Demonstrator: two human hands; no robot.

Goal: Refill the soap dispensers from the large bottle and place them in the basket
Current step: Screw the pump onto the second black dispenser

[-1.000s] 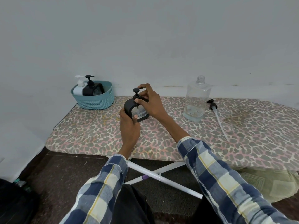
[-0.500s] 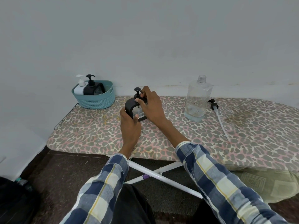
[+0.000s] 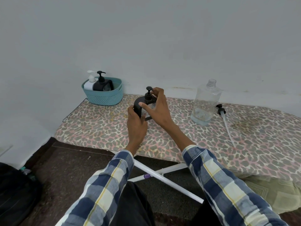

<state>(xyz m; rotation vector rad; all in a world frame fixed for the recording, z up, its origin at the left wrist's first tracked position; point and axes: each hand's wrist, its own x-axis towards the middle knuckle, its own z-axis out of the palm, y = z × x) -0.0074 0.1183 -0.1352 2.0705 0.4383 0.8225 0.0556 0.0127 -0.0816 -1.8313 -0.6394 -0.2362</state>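
Dispenser (image 3: 143,106), the black one with the clear window, stands between my two hands on the leopard-print ironing board (image 3: 101,128), which serves me as a table. My left hand (image 3: 136,126) wraps its near side with curled fingers, steadying the body so it cannot turn. My right hand (image 3: 158,107) reaches over from the far side; its fingertips pinch around the pump collar (image 3: 148,97), with the thumb stretched across the front, which I judge is the hold for screwing the pump down tight. Its long axis runs straight up, the pump head on top and the base on the board; which way the nozzle faces I cannot tell.

Beyond my left hand, at the board's far corner against the wall, sits the teal basket (image 3: 104,97) with a white dispenser (image 3: 89,84) and another black dispenser (image 3: 102,84) already inside. Out past my right hand stands the large clear bottle (image 3: 205,103), uncapped, only a little liquid at its bottom, and just beyond it its own pump (image 3: 221,110) lies flat with the tube trailing toward me.
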